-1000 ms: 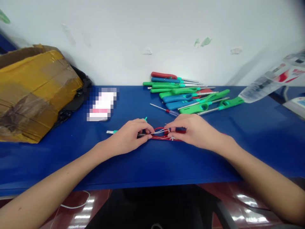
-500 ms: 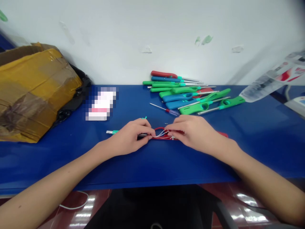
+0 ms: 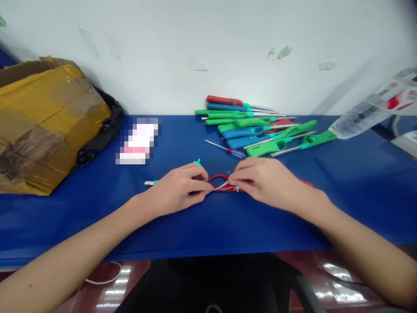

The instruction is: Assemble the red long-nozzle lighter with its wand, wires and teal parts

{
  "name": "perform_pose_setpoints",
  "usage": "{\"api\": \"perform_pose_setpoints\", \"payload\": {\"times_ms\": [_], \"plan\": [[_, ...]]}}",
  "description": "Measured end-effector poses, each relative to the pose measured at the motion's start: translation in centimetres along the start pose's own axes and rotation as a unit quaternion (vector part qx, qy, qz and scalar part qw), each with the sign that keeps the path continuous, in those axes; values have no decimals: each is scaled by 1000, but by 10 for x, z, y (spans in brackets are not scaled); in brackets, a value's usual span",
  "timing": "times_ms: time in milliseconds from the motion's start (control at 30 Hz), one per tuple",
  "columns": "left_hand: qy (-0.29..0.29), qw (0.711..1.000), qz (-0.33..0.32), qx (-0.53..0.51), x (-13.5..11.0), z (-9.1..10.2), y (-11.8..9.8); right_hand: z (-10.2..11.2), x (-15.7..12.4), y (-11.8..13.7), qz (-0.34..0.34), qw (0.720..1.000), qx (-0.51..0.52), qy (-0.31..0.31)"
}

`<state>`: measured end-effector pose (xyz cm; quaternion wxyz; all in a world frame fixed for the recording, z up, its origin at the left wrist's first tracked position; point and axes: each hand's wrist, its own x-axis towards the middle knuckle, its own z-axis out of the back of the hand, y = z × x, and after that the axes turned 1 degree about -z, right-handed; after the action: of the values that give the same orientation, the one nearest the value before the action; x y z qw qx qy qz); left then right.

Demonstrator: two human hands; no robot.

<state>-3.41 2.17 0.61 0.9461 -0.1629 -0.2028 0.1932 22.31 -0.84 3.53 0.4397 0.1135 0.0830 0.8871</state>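
A red long-nosed lighter (image 3: 224, 184) lies opened on the blue table (image 3: 208, 217), with thin white wires showing at its middle. My left hand (image 3: 180, 189) is closed over its front part, where a metal tube (image 3: 149, 183) with a teal collar sticks out to the left. My right hand (image 3: 263, 178) pinches the wires and covers the red handle, whose end (image 3: 306, 184) shows past my wrist. A small teal piece (image 3: 197, 162) lies just behind my left hand.
A pile of several green, blue and red lighters (image 3: 260, 130) lies at the back by the white wall, with a small screwdriver (image 3: 228, 150) in front. A taped cardboard box (image 3: 45, 126) stands at the left. A clear plastic bag (image 3: 374, 111) hangs at the right.
My hands have closed slightly toward each other over the red lighter, and the wire loop between them looks smaller. Nothing else moved.
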Motion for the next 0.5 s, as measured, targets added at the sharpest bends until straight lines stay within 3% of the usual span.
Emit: {"api": "perform_pose_setpoints", "payload": {"times_ms": [167, 500], "plan": [[-7, 998, -41, 47, -1, -1, 4, -2, 2, -3, 5, 999, 42, 2], [-6, 996, -47, 73, -2, 1, 3, 4, 8, -8, -40, 984, 160, 64]]}}
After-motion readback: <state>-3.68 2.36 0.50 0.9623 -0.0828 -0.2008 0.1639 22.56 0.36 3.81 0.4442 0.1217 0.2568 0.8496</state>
